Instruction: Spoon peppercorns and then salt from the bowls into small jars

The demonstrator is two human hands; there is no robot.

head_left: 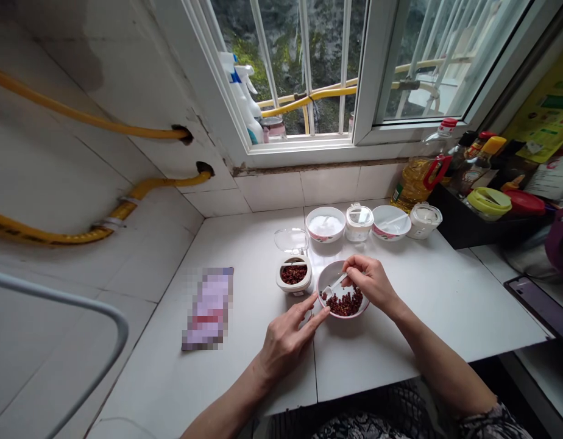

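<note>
A white bowl with a pink rim [364, 305] holds dark reddish-brown dried grains that look like Sichuan peppercorns [343, 304]. My right hand [370, 281] pinches the handle of a small white spoon [336, 284], its tip down in the bowl by the peppercorns. At the bowl's near left edge, my left hand [288, 334] holds the rim with thumb and index finger. Just left of the bowl stands a white seasoning jar [294, 286] with its clear lid [290, 241] flipped up. Similar peppercorns [293, 273] fill much of it.
Behind stand a bowl of white grains [326, 227], a lidded jar [359, 222], a bowl with a white spoon [392, 223] and another jar [424, 221]. A blurred purple packet [211, 308] lies left. Right are an oil bottle [414, 177], condiments and a phone [537, 308].
</note>
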